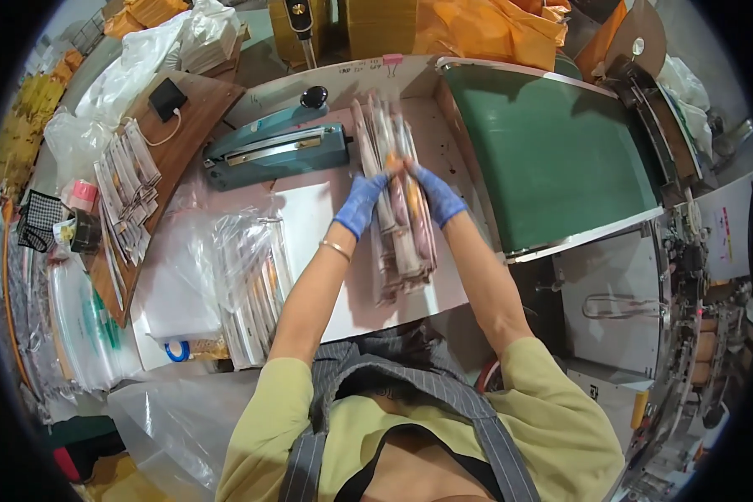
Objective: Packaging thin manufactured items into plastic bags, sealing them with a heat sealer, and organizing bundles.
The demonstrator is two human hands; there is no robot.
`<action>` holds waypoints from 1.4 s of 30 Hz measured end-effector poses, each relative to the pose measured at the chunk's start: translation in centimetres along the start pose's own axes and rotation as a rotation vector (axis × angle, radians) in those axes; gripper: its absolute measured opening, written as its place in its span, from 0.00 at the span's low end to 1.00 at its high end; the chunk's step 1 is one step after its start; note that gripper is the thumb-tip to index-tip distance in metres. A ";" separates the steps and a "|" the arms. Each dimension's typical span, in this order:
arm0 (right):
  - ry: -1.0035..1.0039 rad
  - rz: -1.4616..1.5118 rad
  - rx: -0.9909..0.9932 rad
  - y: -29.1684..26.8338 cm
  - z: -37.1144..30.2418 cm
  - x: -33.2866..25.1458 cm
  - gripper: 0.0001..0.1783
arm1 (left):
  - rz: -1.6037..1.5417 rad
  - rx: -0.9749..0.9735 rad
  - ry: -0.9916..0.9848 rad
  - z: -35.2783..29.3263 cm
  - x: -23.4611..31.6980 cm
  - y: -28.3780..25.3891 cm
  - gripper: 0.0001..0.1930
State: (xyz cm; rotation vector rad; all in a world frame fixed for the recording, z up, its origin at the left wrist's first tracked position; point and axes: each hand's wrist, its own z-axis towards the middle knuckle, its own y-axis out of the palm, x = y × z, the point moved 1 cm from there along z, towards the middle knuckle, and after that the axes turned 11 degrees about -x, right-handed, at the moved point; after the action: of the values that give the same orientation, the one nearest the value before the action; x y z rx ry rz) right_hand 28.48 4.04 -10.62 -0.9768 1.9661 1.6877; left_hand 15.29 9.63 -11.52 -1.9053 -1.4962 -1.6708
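Note:
Both my hands wear blue fingerless-looking gloves and press in from either side on a bundle of long, flat printed packets [402, 243]. My left hand [365, 199] grips its left side, with a bracelet on that wrist. My right hand [437, 194] holds the right side. The bundle stands over the pale tabletop [343, 293], its upper end slightly blurred. To the left of it lies a blue-green hand-lever bag sealer [280, 152] with a black knob. Nearer my left forearm, similar packets [259, 309] lie partly inside a clear plastic bag [238, 238].
A green conveyor belt [552, 159] with a raised metal edge borders the table's right side. On the left, a wooden board [191, 105] carries more packets [127, 180] and a black device [167, 99] with a white cable. Orange sacks [494, 33] stand behind the table's back wall.

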 end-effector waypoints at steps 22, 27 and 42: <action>-0.676 -0.716 -0.463 14.4 -7.8 -3.7 0.66 | 0.474 -0.525 0.856 -12.7 8.5 1.2 0.70; -0.788 -0.926 -0.350 15.4 -7.7 -1.8 0.48 | 1.273 -0.294 0.965 -14.3 6.9 -0.5 0.51; 0.321 -0.235 -0.613 16.8 -4.3 9.2 0.18 | 1.664 1.192 0.421 -28.3 1.2 -9.8 0.08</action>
State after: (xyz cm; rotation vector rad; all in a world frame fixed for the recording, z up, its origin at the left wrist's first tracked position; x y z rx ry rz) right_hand 10.89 -1.82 -4.02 -1.7089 1.4234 2.1381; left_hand -10.09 -4.93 -5.21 -1.1065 -0.1516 -0.1644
